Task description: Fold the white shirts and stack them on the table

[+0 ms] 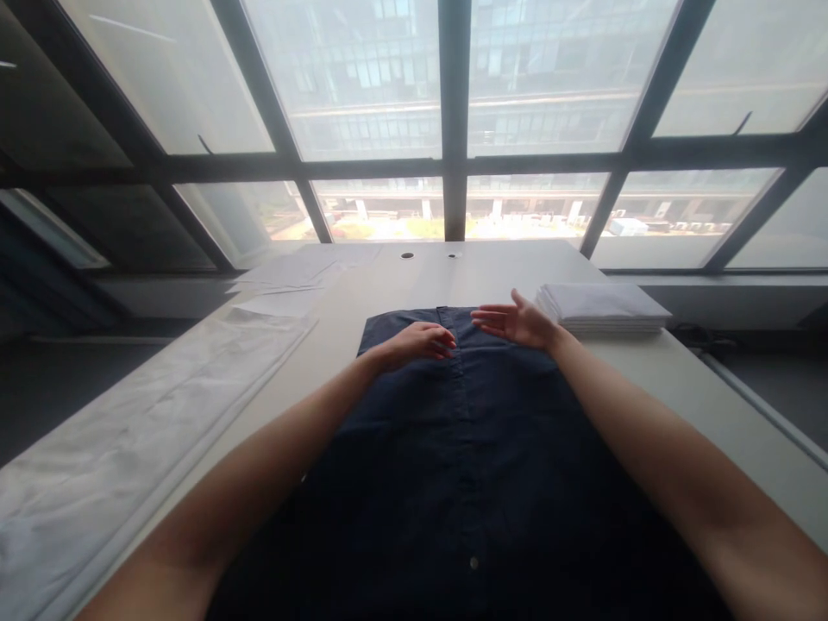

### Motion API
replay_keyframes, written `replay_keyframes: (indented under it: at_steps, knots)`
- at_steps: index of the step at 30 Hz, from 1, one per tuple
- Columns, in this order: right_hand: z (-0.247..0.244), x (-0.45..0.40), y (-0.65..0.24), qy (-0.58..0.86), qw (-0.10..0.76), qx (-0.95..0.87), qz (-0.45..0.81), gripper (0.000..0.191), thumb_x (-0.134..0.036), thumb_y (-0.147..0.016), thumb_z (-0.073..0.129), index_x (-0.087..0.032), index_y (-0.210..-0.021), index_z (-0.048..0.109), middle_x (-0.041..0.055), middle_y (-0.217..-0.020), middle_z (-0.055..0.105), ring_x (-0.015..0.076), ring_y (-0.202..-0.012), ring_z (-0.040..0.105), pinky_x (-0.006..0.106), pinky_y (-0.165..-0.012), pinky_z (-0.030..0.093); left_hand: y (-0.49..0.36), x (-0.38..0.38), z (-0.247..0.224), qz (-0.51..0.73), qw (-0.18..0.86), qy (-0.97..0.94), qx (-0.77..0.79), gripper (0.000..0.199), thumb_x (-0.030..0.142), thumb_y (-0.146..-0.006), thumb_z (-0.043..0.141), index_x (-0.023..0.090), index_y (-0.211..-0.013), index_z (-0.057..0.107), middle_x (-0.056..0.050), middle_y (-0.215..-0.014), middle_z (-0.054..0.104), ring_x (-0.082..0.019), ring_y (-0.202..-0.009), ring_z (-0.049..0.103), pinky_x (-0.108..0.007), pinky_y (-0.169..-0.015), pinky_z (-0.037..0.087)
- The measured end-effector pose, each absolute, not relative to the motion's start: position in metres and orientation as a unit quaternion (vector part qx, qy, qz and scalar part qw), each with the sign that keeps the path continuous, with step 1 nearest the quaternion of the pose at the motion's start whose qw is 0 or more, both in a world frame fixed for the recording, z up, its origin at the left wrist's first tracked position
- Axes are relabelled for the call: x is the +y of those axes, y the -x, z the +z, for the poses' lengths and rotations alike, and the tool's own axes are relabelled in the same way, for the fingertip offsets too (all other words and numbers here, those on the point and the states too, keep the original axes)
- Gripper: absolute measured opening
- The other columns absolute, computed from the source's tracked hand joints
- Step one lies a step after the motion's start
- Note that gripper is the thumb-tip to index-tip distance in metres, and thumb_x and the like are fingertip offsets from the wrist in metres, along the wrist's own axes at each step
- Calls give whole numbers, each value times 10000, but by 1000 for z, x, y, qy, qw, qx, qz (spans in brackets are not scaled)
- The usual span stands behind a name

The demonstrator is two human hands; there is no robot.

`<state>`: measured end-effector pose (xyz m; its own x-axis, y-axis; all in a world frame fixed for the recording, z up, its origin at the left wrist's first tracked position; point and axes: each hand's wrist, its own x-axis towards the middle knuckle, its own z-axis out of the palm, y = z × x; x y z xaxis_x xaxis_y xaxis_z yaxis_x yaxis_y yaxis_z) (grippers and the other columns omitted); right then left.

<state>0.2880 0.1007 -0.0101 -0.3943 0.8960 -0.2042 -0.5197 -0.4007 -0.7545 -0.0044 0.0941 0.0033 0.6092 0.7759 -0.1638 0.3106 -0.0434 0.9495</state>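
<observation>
A dark navy garment (414, 414) with a seam or placket down its middle stretches towards the window over the white table. Near the bottom, a small round button (474, 563) shows on the dark cloth; I cannot tell whether that part is the same piece. My left hand (423, 341) is over the far part of the garment, fingers loosely bent and holding nothing. Facing it across the seam, my right hand (514, 323) is open, its fingers stretched out and thumb raised. Whether either hand touches the cloth is hard to tell.
A neat stack of folded white cloths (605, 309) sits at the right edge of the white table (504, 267). Long white cloth (148, 440) covers the left side, with white sheets (291, 276) beyond it. Large framed windows (456, 112) rise behind the table.
</observation>
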Motion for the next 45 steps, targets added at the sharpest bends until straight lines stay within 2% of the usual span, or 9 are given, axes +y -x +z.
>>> replay_keyframes:
  at_steps: [4,9,13,16,20,23,26,34,45]
  knots:
    - [-10,88,-269,338,272,-342,833,632,-550,-1052,272,-77,-1192,668,221,-1172,720,319,-1186,652,512,-996,512,5,143,5,90,744,-537,388,222,236,-923,599,98,-1024,740,-198,-1070,739,-339,-1041,711,-470,-947,556]
    - [-16,92,-268,333,266,-369,826,652,-550,-1057,241,-83,-1175,680,211,-1241,698,293,-1227,630,500,-1072,455,-22,199,-8,415,596,-514,456,249,99,-911,567,85,-1142,659,-202,-1180,679,-270,-1067,699,-452,-989,538]
    - [-18,91,-270,291,270,-423,814,654,-581,-1040,267,-89,-1177,676,203,-1354,635,279,-1242,619,469,-1109,428,-37,206,-4,483,534,-537,440,323,85,-909,491,126,-1197,631,-146,-1353,603,-191,-1118,671,-377,-1017,511]
    - [-16,86,-263,379,382,-453,711,515,-518,-1026,346,-158,-1254,634,144,-1366,638,246,-1235,618,455,-1077,462,-27,178,6,427,445,-648,447,334,123,-892,480,108,-1170,665,-143,-1252,672,-227,-1121,670,-406,-1005,515]
    - [-6,63,-258,596,516,-459,410,487,-368,-948,449,-171,-1382,548,127,-1399,608,248,-1295,558,446,-1115,421,19,97,20,276,264,-828,410,374,199,-883,527,132,-1218,680,-123,-1307,667,-277,-1274,576,-454,-1129,414]
    - [5,19,-262,653,500,-540,178,646,-334,-895,501,-93,-1491,433,192,-1534,455,316,-1446,373,518,-1215,235,66,12,23,184,198,-898,347,418,285,-942,530,194,-1340,623,-89,-1433,588,-257,-1355,514,-427,-1179,370]
    - [7,-47,-264,677,425,-601,2,740,-364,-926,476,-156,-1594,237,156,-1652,248,335,-1536,152,645,-1206,100,106,-70,16,103,172,-921,335,472,270,-982,506,295,-1453,526,-23,-1544,479,-225,-1414,453,-394,-1185,378]
    - [-54,-204,-245,655,209,-726,-7,564,-443,-998,392,-281,-1538,410,86,-1665,250,322,-1533,191,625,-1198,203,123,-181,-16,89,41,-900,424,559,156,-957,454,299,-1497,479,-6,-1585,419,-259,-1462,382,-518,-1205,327]
    - [-84,-257,-263,656,195,-727,-54,642,-506,-1000,418,-315,-1595,271,80,-1682,165,310,-1536,182,580,-1198,248,125,-197,-32,43,-36,-911,409,644,499,-1026,451,395,-1601,178,-8,-1670,199,-351,-1514,238,-645,-1169,279]
